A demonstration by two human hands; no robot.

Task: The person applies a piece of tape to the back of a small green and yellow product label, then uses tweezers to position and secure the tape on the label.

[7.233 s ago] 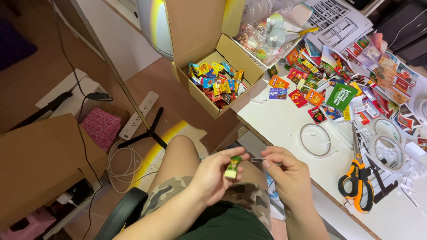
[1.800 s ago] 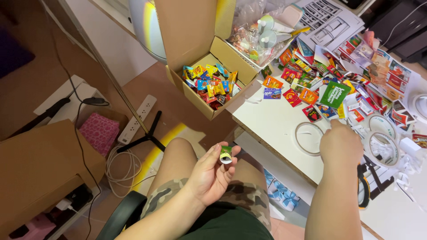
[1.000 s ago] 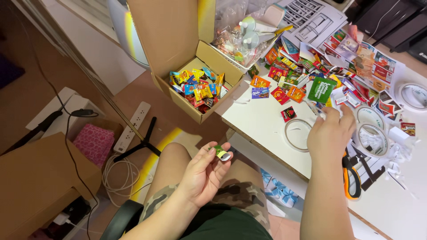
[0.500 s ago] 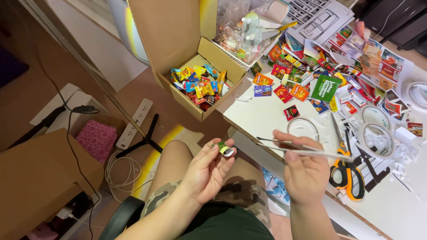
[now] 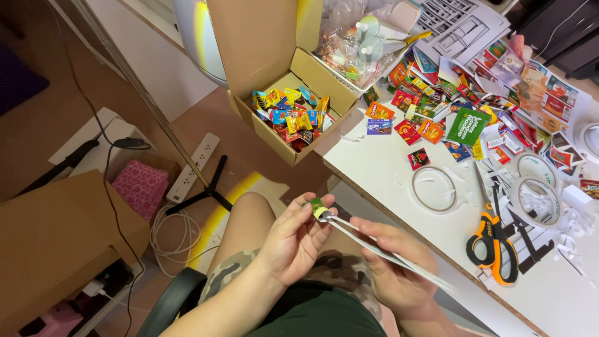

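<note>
Fingers of the left hand [image 5: 293, 234] pinch a tiny green-and-yellow packet [image 5: 317, 207] at thumb and fingertips, held above the person's lap just off the desk's near edge, while the right hand [image 5: 390, 268] closes its fingers around long metal tweezers [image 5: 380, 249] whose tips meet the packet. The tweezers run slantwise from the packet down across the right palm and out past it toward the lower right. Below both hands lie camouflage-patterned shorts [image 5: 324, 274] and a bare knee. To the right, the white desk [image 5: 387, 162] carries orange-handled scissors [image 5: 493, 240] lying near its front edge, with a ring of clear tape [image 5: 434, 188] just beyond them and two more tape rolls [image 5: 536, 187] close by among curls of white backing paper. Farther back, a scatter of small bright miniature packets [image 5: 430, 125] spreads over the desk beside sheets of printed cut-outs [image 5: 549, 93]. At the desk's left corner an open cardboard box [image 5: 293, 118], flap raised, is heaped with more of the coloured miniature packets, and behind it sits a clear plastic bag [image 5: 349, 43] of supplies. On the floor to the left, well apart from the hands, are a white power strip [image 5: 193, 165], coiled white cable [image 5: 171, 234], a pink patterned box [image 5: 138, 187] and a large brown carton [image 5: 56, 243].
</note>
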